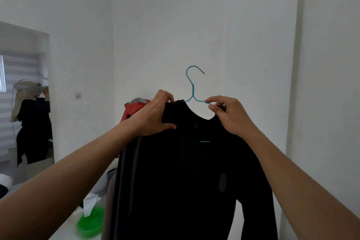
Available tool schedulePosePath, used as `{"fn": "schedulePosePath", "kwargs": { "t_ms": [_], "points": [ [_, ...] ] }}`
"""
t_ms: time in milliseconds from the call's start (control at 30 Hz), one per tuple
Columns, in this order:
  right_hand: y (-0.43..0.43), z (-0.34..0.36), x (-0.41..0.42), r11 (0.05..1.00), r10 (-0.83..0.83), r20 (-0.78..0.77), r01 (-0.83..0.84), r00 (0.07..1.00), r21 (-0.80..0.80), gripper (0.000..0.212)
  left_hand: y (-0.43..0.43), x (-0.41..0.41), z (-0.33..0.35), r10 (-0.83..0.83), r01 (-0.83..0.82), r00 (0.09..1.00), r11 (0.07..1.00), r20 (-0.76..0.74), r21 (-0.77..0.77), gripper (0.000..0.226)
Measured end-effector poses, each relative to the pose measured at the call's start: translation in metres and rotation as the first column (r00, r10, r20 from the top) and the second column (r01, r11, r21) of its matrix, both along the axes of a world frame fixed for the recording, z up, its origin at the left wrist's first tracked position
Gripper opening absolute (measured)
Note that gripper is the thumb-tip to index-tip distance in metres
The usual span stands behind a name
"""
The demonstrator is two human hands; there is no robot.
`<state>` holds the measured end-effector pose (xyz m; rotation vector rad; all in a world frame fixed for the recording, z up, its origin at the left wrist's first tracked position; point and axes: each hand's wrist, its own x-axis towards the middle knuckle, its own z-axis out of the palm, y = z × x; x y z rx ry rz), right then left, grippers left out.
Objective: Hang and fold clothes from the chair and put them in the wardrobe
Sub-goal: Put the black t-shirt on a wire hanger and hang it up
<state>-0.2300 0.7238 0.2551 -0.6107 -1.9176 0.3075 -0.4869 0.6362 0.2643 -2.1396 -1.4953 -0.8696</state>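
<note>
A black long-sleeved top (187,171) hangs in front of me on a thin blue wire hanger (191,84), whose hook stands above the neckline. My left hand (155,115) grips the top's left shoulder by the collar. My right hand (228,115) pinches the hanger's right arm and the collar edge together. A short piece of the hanger's bottom bar shows through the neck opening. Behind my left hand a red and grey garment (134,107) lies on a pile; the chair under it is hidden.
A mirror (27,103) on the left wall reflects a person holding the top. A green basin (91,222) with white cloth in it sits on the floor at lower left. White walls stand ahead and to the right.
</note>
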Motion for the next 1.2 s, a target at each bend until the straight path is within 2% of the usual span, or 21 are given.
{"fn": "schedulePosePath", "kwargs": {
  "t_ms": [100, 167, 367, 467, 533, 600, 667, 767, 967, 1100, 1200],
  "points": [
    [0.006, 0.002, 0.015, 0.997, -0.069, -0.002, 0.069, 0.998, 0.015, 0.018, 0.008, -0.032, -0.001, -0.053, 0.048, 0.99, 0.998, 0.132, 0.038, 0.028],
    [0.008, 0.001, 0.023, 0.991, -0.125, 0.041, 0.123, 0.991, 0.058, 0.018, 0.006, -0.046, 0.001, -0.034, 0.027, 0.978, 0.999, 0.204, 0.034, 0.013],
    [0.004, -0.006, 0.026, 0.976, -0.137, 0.161, 0.106, 0.977, 0.19, 0.02, -0.001, -0.045, 0.009, -0.013, 0.06, 0.971, 0.98, 0.238, -0.191, 0.017],
    [-0.005, -0.01, 0.013, 0.974, -0.118, 0.206, 0.073, 0.971, 0.213, 0.022, -0.001, -0.028, 0.01, -0.093, 0.161, 0.947, 0.965, 0.307, -0.206, 0.014],
    [-0.008, -0.011, 0.006, 0.977, -0.139, 0.182, 0.104, 0.973, 0.188, 0.023, 0.001, -0.017, 0.01, -0.111, 0.178, 0.936, 0.968, 0.334, -0.178, 0.009],
    [-0.008, -0.009, 0.008, 0.971, -0.18, 0.113, 0.158, 0.977, 0.179, 0.02, 0.001, -0.016, 0.011, -0.08, 0.142, 0.947, 0.973, 0.311, -0.181, 0.025],
    [-0.005, -0.005, 0.017, 0.969, -0.204, 0.031, 0.198, 0.978, 0.146, 0.019, -0.001, -0.022, 0.012, -0.013, 0.062, 0.978, 0.972, 0.21, -0.228, 0.041],
    [-0.002, -0.003, 0.025, 0.967, -0.229, 0.031, 0.224, 0.973, 0.121, 0.018, -0.003, -0.032, 0.014, 0.028, 0.023, 0.982, 0.963, 0.185, -0.27, 0.023],
    [0.005, -0.008, 0.028, 0.976, -0.216, 0.008, 0.215, 0.976, 0.045, 0.021, -0.012, -0.037, 0.013, -0.002, 0.108, 0.956, 0.933, 0.294, -0.344, 0.015],
    [0.01, -0.007, 0.026, 0.974, -0.219, 0.054, 0.215, 0.974, 0.068, 0.021, -0.014, -0.042, 0.014, -0.021, 0.128, 0.962, 0.916, 0.273, -0.381, 0.006],
    [0.011, -0.005, 0.025, 0.969, -0.236, 0.077, 0.228, 0.969, 0.098, 0.02, -0.009, -0.044, 0.009, 0.008, 0.139, 0.935, 0.912, 0.355, -0.386, 0.009]
  ]
}}
